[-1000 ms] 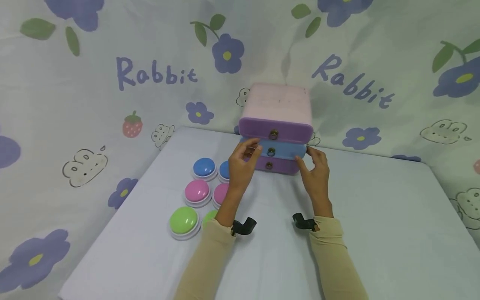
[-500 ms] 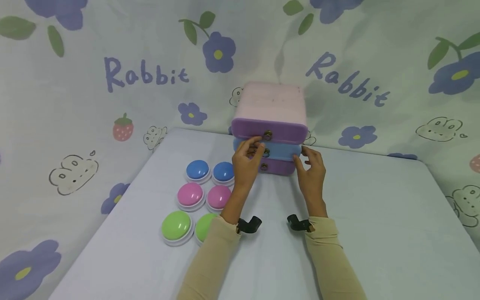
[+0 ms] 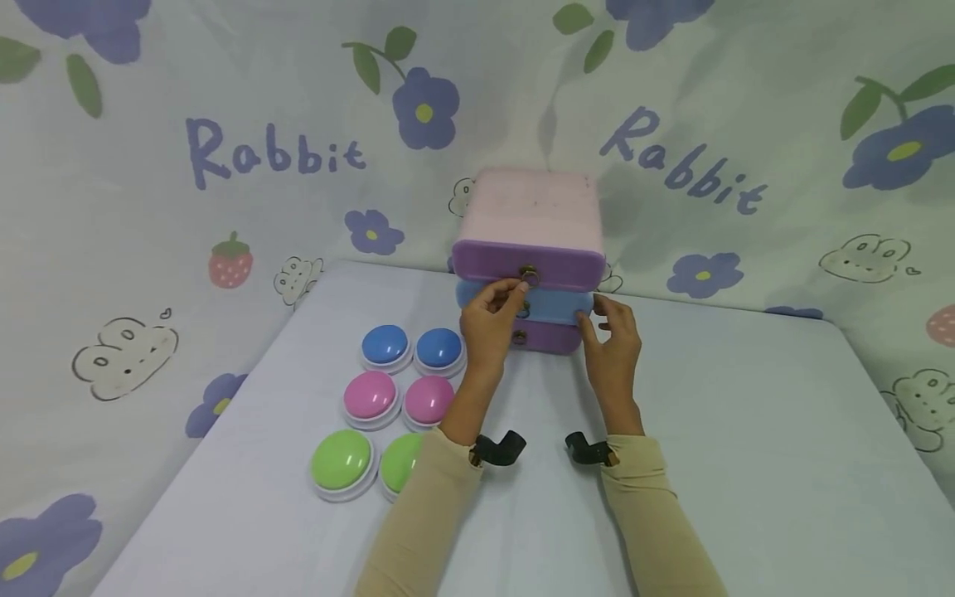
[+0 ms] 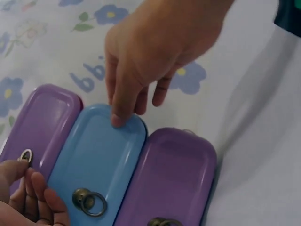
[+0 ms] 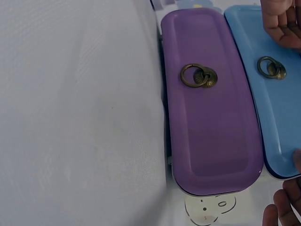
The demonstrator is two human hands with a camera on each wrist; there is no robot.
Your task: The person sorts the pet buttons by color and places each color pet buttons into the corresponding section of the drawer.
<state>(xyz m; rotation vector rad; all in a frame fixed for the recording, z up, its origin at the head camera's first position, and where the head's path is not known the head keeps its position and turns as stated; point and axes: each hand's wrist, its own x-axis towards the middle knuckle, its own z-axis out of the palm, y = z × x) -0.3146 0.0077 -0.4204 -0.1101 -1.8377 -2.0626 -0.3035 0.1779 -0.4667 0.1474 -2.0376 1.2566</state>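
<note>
A small drawer cabinet (image 3: pixel 533 207) with a pink top stands at the back of the table, its purple, blue and purple drawer fronts stacked. With thumb and fingertips, my left hand (image 3: pixel 488 327) pinches the brass ring pull (image 4: pixel 27 157) of the top purple drawer (image 3: pixel 488 259). My right hand (image 3: pixel 613 348) holds the cabinet's right side, thumb on the end of the blue drawer (image 4: pixel 101 150) and fingers around its edge. Ring pulls hang on the blue front and on the bottom purple drawer (image 5: pixel 214 127). All three drawers look closed.
Left of my left arm, round push buttons stand in pairs on white bases: blue (image 3: pixel 384 343), pink (image 3: pixel 370 394) and green (image 3: pixel 341 458). My left forearm partly covers one green button (image 3: pixel 400 460). A patterned cloth (image 3: pixel 283 75) hangs behind the white table (image 3: pixel 761 431).
My left hand has moved from the cabinet's left part to the top drawer's ring and now pinches it. The right hand stays at the right side. The head view has shifted slightly.
</note>
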